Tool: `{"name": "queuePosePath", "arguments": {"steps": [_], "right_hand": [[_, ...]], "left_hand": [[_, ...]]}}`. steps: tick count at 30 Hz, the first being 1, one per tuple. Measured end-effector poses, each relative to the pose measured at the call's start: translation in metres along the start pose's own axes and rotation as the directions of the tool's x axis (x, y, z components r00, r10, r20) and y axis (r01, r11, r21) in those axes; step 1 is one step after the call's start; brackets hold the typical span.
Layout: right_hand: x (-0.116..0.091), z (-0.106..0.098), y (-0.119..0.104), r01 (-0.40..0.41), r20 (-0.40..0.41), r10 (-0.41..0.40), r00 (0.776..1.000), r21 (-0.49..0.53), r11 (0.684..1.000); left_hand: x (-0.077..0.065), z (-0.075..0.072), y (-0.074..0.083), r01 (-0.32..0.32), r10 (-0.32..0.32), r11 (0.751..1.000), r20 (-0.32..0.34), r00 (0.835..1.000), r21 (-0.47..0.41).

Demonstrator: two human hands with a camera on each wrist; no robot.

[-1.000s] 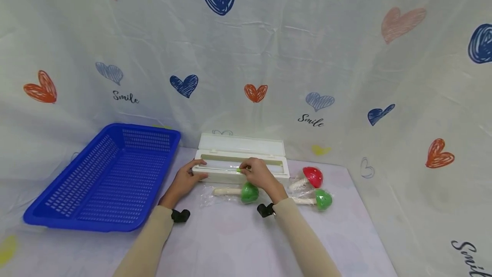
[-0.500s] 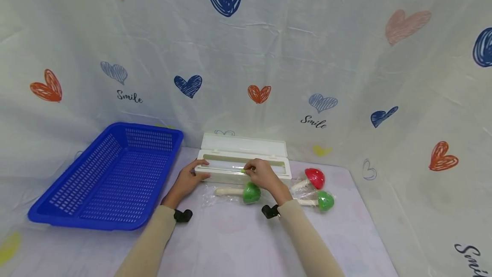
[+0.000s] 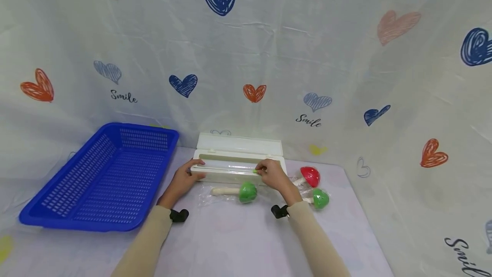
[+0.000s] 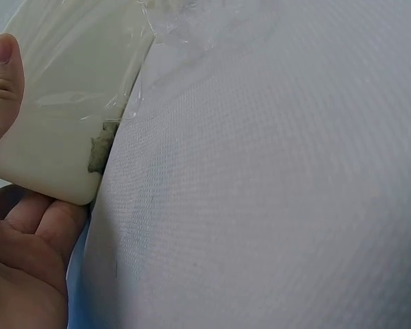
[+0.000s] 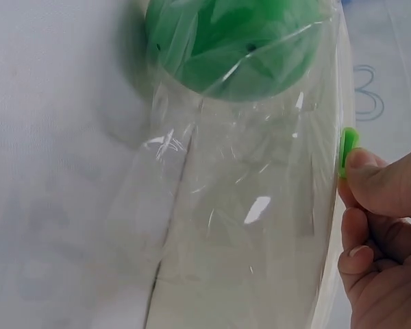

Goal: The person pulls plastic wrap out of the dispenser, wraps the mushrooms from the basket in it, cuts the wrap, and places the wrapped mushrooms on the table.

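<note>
A long white cling film dispenser stands at the back of the table, its lid raised behind it and a film roll inside. My left hand grips the dispenser's left end, thumb at the front in the left wrist view. My right hand pinches a small green slide cutter between thumb and finger at the front edge, right of the middle. Clear film hangs over the dispenser's front in the right wrist view. Just before it lies a green-capped toy mushroom with a pale stem, under clear film.
A blue perforated plastic basket stands on the left. Right of my right hand lie a red-capped toy mushroom and another green-capped one, both in clear wrap. A heart-printed curtain hangs close behind the dispenser.
My right hand has slid rightward along the dispenser's front edge with the green slide cutter. My left hand keeps its grip on the left end. The head view has shifted slightly.
</note>
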State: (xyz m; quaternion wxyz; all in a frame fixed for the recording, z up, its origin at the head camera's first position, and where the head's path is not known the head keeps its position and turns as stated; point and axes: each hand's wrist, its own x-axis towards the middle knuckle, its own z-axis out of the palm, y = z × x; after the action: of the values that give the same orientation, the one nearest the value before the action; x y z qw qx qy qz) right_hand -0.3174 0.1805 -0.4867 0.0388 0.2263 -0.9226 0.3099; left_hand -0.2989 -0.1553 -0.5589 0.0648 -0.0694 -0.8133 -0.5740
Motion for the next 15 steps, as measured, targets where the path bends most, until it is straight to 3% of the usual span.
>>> {"name": "queuePosePath", "arguments": {"steps": [8, 15], "right_hand": [[-0.004, -0.005, 0.01, -0.021, -0.009, 0.021, 1.0, 0.006, 1.0], [-0.011, -0.012, 0.019, -0.061, -0.03, 0.061, 0.998, -0.009, 0.998]], "left_hand": [[0.001, 0.0, 0.003, -0.008, 0.01, 0.999, 0.034, 0.999, -0.043], [0.0, 0.0, 0.003, 0.001, -0.001, 1.0, 0.016, 1.0, -0.003]]}}
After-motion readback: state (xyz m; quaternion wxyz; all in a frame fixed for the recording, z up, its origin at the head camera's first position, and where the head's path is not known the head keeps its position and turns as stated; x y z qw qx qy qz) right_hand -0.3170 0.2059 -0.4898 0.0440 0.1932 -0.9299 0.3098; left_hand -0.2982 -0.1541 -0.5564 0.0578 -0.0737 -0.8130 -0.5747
